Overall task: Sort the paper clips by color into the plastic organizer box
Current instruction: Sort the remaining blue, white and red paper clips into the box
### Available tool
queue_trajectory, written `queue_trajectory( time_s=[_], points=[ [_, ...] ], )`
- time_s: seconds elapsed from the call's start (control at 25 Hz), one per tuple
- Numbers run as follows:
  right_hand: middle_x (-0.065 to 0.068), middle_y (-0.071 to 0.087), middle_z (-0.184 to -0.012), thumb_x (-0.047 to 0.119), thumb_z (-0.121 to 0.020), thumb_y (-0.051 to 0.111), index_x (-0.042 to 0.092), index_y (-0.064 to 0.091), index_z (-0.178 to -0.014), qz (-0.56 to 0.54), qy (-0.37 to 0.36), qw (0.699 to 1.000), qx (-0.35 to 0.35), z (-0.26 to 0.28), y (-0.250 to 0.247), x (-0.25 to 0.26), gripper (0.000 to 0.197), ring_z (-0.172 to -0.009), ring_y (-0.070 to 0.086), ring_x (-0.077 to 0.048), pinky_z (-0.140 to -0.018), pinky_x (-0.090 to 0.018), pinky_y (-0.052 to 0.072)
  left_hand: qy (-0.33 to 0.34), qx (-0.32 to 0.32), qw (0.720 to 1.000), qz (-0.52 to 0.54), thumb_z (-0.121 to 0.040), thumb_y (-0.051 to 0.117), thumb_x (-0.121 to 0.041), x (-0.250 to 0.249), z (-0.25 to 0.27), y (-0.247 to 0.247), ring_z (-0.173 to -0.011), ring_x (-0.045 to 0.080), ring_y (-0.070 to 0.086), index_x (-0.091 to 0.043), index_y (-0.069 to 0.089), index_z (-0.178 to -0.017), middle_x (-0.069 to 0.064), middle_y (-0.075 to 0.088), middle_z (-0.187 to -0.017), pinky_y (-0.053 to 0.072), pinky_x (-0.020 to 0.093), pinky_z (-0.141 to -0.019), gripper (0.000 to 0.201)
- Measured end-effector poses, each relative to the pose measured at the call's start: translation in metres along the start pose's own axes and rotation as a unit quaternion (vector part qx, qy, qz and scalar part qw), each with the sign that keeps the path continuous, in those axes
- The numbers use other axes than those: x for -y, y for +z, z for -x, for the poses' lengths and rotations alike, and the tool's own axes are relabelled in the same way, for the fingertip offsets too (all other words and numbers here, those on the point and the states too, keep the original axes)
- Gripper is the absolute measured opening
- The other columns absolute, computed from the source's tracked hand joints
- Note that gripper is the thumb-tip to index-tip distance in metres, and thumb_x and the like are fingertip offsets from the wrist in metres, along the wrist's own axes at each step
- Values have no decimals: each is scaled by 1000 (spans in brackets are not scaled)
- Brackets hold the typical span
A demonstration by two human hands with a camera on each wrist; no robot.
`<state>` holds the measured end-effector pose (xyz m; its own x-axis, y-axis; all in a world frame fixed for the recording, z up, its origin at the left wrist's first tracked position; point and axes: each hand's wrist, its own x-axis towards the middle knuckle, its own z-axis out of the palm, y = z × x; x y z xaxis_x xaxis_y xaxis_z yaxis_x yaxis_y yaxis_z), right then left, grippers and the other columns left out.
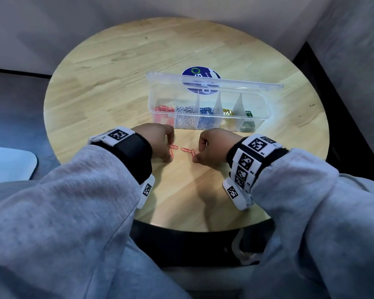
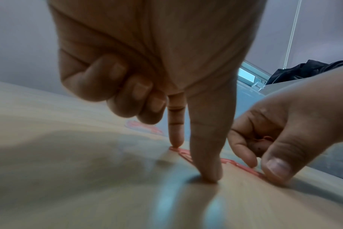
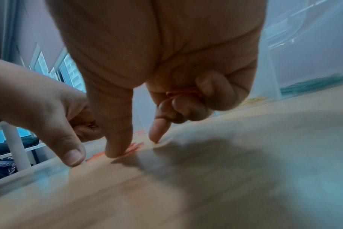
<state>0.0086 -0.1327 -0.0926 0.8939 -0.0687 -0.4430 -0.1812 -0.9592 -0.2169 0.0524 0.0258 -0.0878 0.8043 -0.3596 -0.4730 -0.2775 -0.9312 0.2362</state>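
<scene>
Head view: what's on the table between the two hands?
Red paper clips lie on the bare wood table between the left hand and right hand; nothing else, as the head view shows.

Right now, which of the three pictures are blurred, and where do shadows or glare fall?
Head view: sharp in the middle, the round wooden table bowed by the wide lens, soft shadows under both wrists. Left wrist view: the red paper clips smeared, bluish glare on the near wood. Right wrist view: the right hand blurred, and it casts a wide dark shadow.
</scene>
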Motion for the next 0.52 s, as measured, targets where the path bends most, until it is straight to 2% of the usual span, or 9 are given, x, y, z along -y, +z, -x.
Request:
queue_trajectory(
  time_s=[0.12, 0.32, 0.44, 0.52],
  points=[
    [1, 64, -93, 42, -77, 70, 20, 59, -81, 0, -3, 1000, 12, 1, -1, 6, 25, -87, 60, -18, -69, -27, 46, 11, 3, 1000, 3, -71, 77, -32, -3, -2, 3, -81, 16, 48, -26, 54, -92, -12, 46, -71, 29, 22, -54, 32],
    [-4, 67, -100, 38, -80, 68, 11, 68, -97, 27, -1, 1000, 13, -3, 0, 15, 31, -92, 62, -21, -76, -30, 51, 27, 7, 1000, -13, -75, 73, -31, -2, -7, 7, -75, 15, 49, -25, 55, -78, -9, 50, -71, 30, 23, -55, 19],
    [-5, 65, -93, 32, -82, 66, 11, 66, -88, 20, 5, 999, 25, -6, -1, 14, 22, -81, 58, -21, -69, -28, 48, 24, 11, 1000, -15, -76, 72, -29, -1, -7, 8, -71, 12, 49, -23, 55, -72, -10, 51, -67, 29, 22, -52, 18],
    [-4, 65, -88, 28, -80, 68, 12, 66, -82, -2, 4, 999, 36, -6, -2, 9, 16, -81, 59, -21, -67, -27, 47, 17, 22, 1000, -13, -74, 74, -30, 2, -6, 5, -71, 12, 49, -23, 54, -70, -11, 51, -67, 29, 22, -52, 22]
  ],
)
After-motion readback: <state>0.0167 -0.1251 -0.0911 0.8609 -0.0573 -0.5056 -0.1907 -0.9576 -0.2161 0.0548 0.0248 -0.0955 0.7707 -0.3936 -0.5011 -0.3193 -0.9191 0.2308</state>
